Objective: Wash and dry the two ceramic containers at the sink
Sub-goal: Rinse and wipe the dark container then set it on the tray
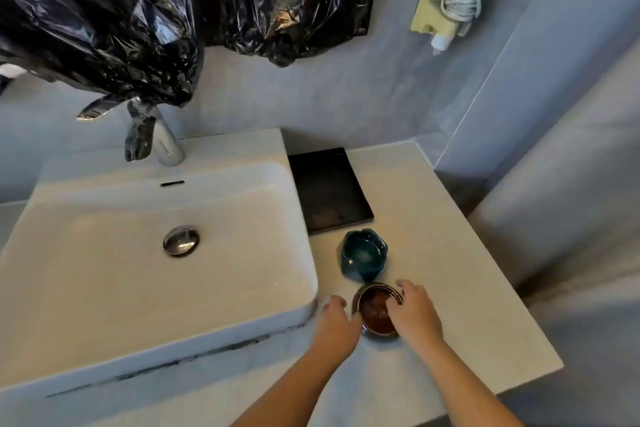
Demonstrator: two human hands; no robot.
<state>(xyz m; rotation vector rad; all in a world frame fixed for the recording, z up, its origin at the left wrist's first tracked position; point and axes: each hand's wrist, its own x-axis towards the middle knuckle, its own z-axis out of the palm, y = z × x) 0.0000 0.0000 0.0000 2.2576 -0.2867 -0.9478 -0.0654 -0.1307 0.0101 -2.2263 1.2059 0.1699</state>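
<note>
My two hands are on the brown bowl (375, 312). My left hand (334, 317) curls round its left side. My right hand (415, 308) holds the right side, with bent fingers over the rim. The brown bowl sits on the worktop (457, 288), just right of the sink (138, 288). The teal bowl (363, 255) sits right behind it. A black tray (329, 191) lies farther back.

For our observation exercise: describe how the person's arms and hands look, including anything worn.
Both arms are bare, with no sleeves in view. The left hand and right hand wear no gloves. No watch, bracelet or ring shows, though the picture is slightly blurred.
</note>
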